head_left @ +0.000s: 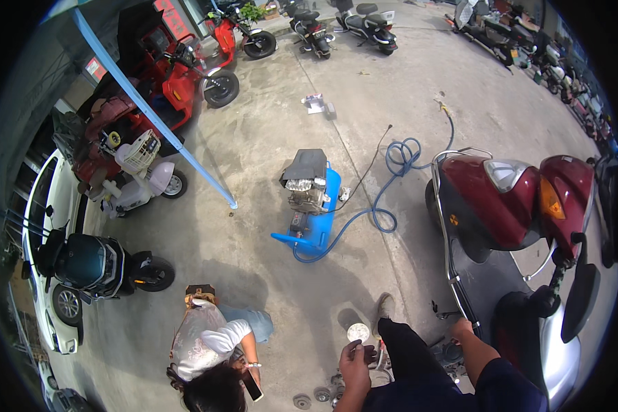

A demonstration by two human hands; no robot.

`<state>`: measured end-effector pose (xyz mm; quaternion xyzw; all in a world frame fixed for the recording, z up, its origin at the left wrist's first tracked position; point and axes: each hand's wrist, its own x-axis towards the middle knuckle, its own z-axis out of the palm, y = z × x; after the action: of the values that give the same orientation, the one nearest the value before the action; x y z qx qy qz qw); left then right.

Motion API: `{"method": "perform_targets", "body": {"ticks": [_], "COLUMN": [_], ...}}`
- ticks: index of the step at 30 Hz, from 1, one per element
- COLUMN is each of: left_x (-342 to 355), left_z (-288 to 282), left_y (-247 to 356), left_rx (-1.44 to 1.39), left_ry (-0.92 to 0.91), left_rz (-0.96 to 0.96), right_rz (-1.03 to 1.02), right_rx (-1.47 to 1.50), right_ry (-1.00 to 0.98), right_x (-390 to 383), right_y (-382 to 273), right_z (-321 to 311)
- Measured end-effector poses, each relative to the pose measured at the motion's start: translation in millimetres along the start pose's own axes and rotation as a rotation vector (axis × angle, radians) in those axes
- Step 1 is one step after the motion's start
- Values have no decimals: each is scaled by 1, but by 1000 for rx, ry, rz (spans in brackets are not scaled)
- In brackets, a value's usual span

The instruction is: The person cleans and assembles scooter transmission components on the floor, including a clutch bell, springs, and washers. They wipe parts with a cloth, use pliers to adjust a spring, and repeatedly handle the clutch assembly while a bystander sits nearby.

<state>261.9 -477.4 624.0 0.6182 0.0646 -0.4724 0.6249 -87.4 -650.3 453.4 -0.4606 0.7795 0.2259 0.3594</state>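
Observation:
My left hand (354, 365) is at the bottom centre, with fingers and thumb curled together. A small dark thing seems to be pinched in it, too small to name. Just beyond the fingertips is a white round tub (358, 334) on the ground. My right hand (462, 331) is closed at the lower side of a dark red scooter (494, 199), by the edge of its footboard. What its fingers grip there is hidden. Several round metal parts (321, 394) lie on the concrete left of my left hand, partly cut off by the lower edge.
A blue air compressor (316, 206) stands ahead, with a blue hose (374, 199) looping right toward the scooter. At my left crouches a person (213, 343) holding a phone (252, 386). A slanting blue pole (151, 117), parked scooters and a white car (51, 254) line the left.

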Motion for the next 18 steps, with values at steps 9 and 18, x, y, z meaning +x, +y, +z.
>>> {"method": "perform_targets", "body": {"ticks": [9,18], "left_x": [124,341], "left_z": [200,384], "left_y": [139,282], "left_rx": [-10,-29], "left_ry": [-31,-94], "left_rz": [140,239], "right_rz": [-404,-619], "right_rx": [265,69], "right_ry": [114,366], "right_x": [35,165], "right_y": [-375,-520], "right_z": [-196,-349]}}
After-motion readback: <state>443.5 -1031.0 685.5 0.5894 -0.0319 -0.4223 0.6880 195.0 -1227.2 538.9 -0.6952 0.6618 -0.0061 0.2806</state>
